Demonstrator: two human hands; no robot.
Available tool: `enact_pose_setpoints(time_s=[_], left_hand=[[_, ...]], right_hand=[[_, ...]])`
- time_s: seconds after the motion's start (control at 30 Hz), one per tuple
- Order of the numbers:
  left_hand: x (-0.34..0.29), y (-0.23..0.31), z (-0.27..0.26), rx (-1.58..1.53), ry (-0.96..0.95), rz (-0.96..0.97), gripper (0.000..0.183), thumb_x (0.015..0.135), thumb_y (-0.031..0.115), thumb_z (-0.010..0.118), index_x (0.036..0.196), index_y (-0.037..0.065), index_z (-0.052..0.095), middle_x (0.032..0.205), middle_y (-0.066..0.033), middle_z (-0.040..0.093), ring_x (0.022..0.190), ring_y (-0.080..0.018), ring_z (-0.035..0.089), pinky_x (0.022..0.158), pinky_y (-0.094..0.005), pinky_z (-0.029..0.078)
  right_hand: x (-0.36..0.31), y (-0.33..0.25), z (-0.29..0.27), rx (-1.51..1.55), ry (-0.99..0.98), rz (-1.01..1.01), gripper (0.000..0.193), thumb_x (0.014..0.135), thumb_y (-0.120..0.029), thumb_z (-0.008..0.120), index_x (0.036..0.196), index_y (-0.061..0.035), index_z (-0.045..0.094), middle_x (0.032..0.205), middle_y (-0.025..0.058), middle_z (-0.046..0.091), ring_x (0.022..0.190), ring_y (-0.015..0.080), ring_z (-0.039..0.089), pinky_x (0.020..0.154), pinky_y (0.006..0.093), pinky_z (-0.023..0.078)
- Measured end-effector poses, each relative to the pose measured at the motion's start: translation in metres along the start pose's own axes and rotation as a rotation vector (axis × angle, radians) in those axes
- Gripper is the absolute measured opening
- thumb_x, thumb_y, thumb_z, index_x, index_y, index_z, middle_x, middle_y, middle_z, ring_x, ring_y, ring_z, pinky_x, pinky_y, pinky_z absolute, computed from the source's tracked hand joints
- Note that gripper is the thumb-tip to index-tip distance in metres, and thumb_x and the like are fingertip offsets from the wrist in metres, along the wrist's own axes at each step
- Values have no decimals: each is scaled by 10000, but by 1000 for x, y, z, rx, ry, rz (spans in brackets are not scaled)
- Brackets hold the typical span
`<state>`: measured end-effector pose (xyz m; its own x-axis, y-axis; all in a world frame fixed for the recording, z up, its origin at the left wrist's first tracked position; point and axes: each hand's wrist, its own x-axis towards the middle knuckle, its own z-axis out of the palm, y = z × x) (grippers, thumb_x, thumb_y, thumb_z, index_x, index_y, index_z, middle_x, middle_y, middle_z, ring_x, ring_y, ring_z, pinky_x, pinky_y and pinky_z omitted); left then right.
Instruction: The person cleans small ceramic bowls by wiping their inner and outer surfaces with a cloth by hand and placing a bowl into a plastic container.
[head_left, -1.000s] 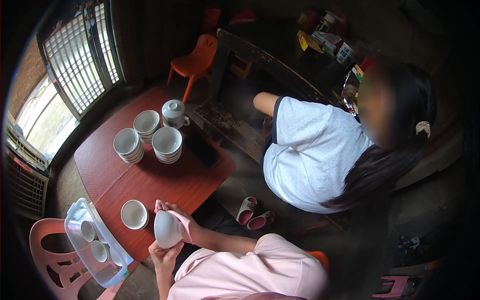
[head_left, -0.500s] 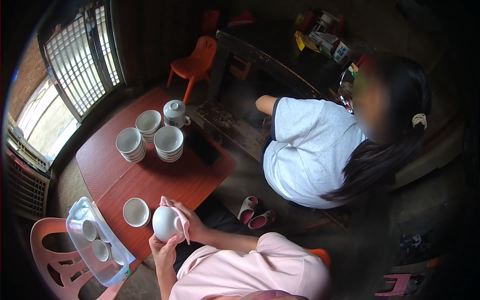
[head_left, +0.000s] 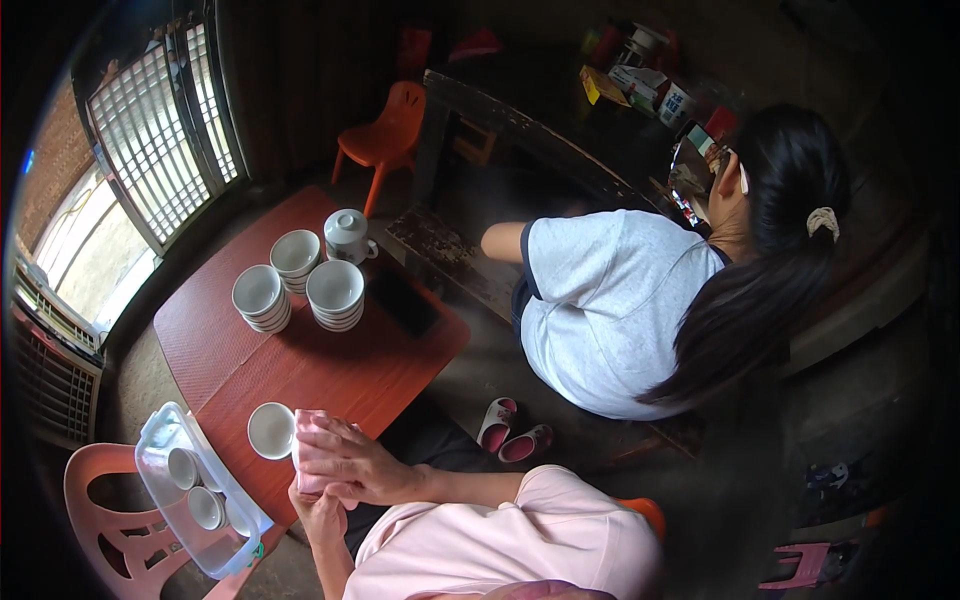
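At the table's near edge my two hands are together around a pink cloth [head_left: 308, 428]. My right hand [head_left: 365, 468] lies over the cloth, fingers curved across it and pressing it. My left hand [head_left: 318, 512] is below, closed around the underside of the white bowl, which the cloth and fingers now hide. Just left of the cloth, a single white bowl [head_left: 271, 431] stands upright on the red-brown table [head_left: 330, 375]. Farther back are three stacks of white bowls [head_left: 259, 290] and a lidded white mug [head_left: 348, 236].
A dark flat phone-like slab [head_left: 402, 303] lies by the table's right edge. Left of the table, a clear plastic bin [head_left: 215, 560] holding several small cups rests on a pink chair [head_left: 95, 490]. A person in a grey shirt [head_left: 610, 310] sits at right, near pink-lined clogs [head_left: 515, 432].
My right hand has swung over the bowl with the cloth, covering the bowl from view. The seated person's head has turned away.
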<state>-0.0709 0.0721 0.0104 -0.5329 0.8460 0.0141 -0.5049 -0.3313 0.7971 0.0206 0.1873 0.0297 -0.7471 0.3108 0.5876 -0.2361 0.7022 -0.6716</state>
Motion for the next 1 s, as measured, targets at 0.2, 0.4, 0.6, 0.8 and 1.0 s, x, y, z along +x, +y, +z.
enact_pose_setpoints(time_s=[0.2,0.4,0.6,0.8,1.0], left_hand=[[-8,-3,-6,662,-15,-27,168,758,2,639,911,-54,600,775,-54,639,722,-95,593,613,-239,477],[-2,5,18,609,-38,-85,195,771,34,679,934,-33,595,817,-26,632,758,-72,569,667,-218,454],[4,-6,-3,452,-71,16,283,744,117,750,936,-47,622,894,-77,655,796,-117,628,709,-246,502],[16,-3,5,-181,60,-155,496,747,71,714,1156,-95,489,1071,-174,609,945,-247,633,835,-361,522],[6,2,0,-228,143,-144,522,764,60,691,1201,-84,447,1126,-157,577,1005,-246,607,881,-364,503]], right_hand=[[3,11,-5,-11,-25,-68,311,876,-254,599,1160,-128,587,1353,132,425,1317,340,322,1063,445,271],[5,22,-8,447,35,226,287,898,-224,510,1137,-91,599,1294,139,478,1282,338,379,1056,459,310],[-11,27,-9,1,-35,-148,396,835,-258,615,1208,-134,570,1387,161,393,1323,373,316,1096,523,202],[-33,39,17,216,309,-85,442,837,-183,645,1238,-68,498,1427,252,300,1341,424,271,1065,526,257],[-30,35,7,296,167,-57,276,879,-167,584,1142,-104,532,1401,209,348,1334,413,290,1065,509,265]])
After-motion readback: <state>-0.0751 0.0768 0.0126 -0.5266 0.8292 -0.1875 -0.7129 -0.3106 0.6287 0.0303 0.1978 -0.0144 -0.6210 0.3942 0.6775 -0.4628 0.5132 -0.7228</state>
